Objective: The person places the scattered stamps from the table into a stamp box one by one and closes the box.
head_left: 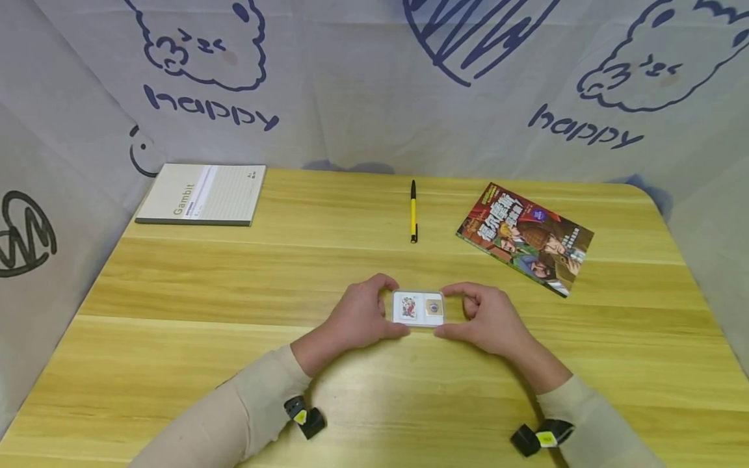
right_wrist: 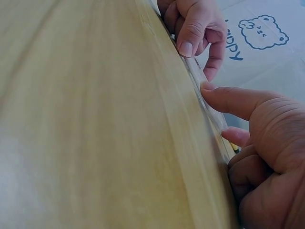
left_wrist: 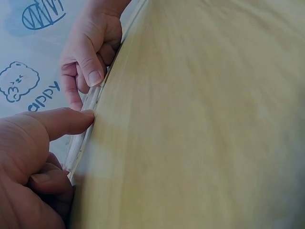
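A small clear plastic card case (head_left: 418,317) lies flat at the middle of the wooden table. Its white face carries a colourful joker-like picture on the left and a gold patch on the right. My left hand (head_left: 364,314) pinches the case's left end between thumb and forefinger. At the opposite end, my right hand (head_left: 488,320) does the same, its other fingers curled in. From the left wrist view, the case (left_wrist: 78,143) appears edge-on as a thin transparent slab between both hands. The right wrist view also shows the case (right_wrist: 212,112) from its side, low against the tabletop.
A yellow and black pen (head_left: 413,213) lies beyond the case. To its right is a colourful comic-style book (head_left: 526,237), set at an angle. A Gambit notebook (head_left: 201,195) sits at the back left corner. White cloth with drawings (head_left: 351,84) hangs behind the table (head_left: 234,279).
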